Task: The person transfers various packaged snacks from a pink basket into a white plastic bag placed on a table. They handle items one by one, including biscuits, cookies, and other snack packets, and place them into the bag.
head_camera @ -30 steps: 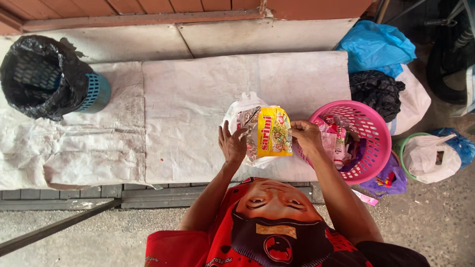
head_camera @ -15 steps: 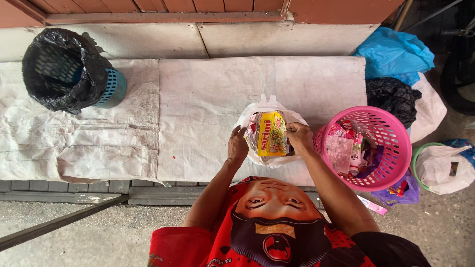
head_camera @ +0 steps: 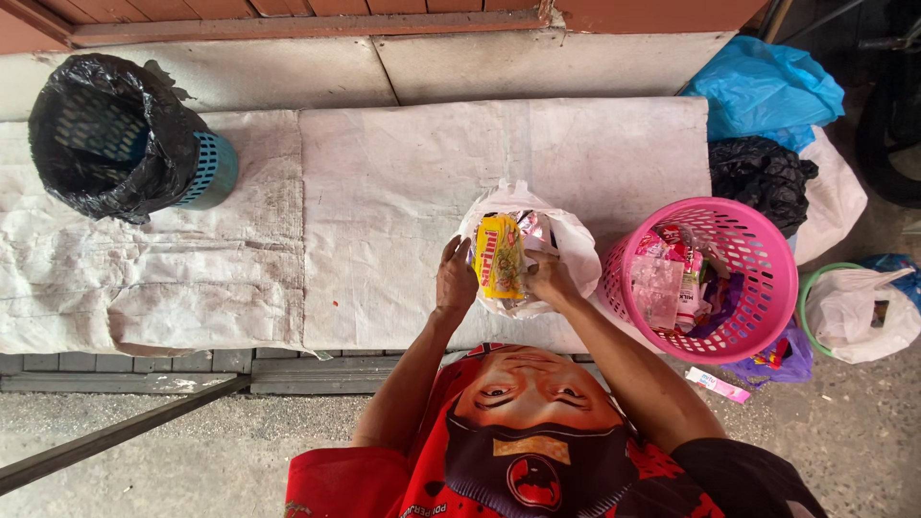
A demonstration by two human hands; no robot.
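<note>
A white plastic bag [head_camera: 576, 247] lies open on the white woven sheet [head_camera: 403, 192], with a yellow snack packet [head_camera: 500, 255] and other wrappers inside it. My left hand [head_camera: 455, 280] grips the bag's left edge beside the yellow packet. My right hand [head_camera: 550, 276] holds the bag's near edge just right of the packet. Both hands keep the mouth of the bag spread.
A pink basket [head_camera: 758, 240] full of wrappers stands to the right. A blue bin lined with a black bag [head_camera: 115, 134] sits far left. Blue [head_camera: 767, 86], black [head_camera: 763, 173] and white [head_camera: 859, 312] bags lie at the right. A pink packet [head_camera: 718, 385] lies on the ground.
The yellow packet was lifted beside the pink basket; it now sits lower inside the white bag, and both hands have closed in on the bag's edges.
</note>
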